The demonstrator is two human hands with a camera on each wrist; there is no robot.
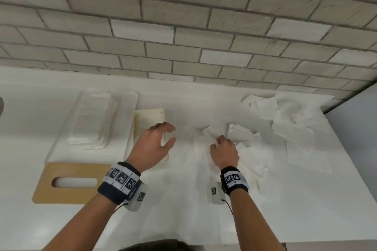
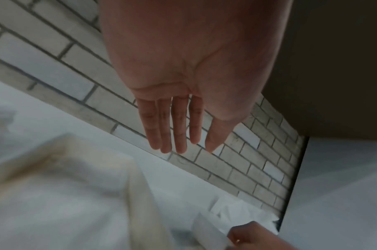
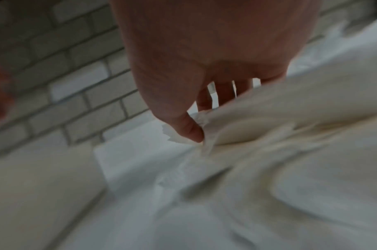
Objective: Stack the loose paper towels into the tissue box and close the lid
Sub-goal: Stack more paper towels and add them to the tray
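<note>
An open cream tissue box [image 1: 151, 117] stands mid-counter; its blurred rim shows in the left wrist view [image 2: 127, 177]. My left hand [image 1: 172, 134] hovers over the box's right side, fingers [image 2: 179, 135] straight and holding nothing. The wooden lid [image 1: 71, 195] with an oval slot lies flat at the front left. My right hand [image 1: 218, 140] pinches a crumpled white paper towel [image 1: 210, 131] just right of the box; thumb and fingers [image 3: 191, 130] nip the sheet's [image 3: 269, 126] edge. More loose towels [image 1: 275, 116] lie heaped at the right.
A flat stack of folded white towels [image 1: 89, 122] rests on a white tray [image 1: 131, 98] left of the box. A brick wall [image 1: 183, 26] backs the counter. The counter's right edge [image 1: 346, 149] runs close to the loose towels.
</note>
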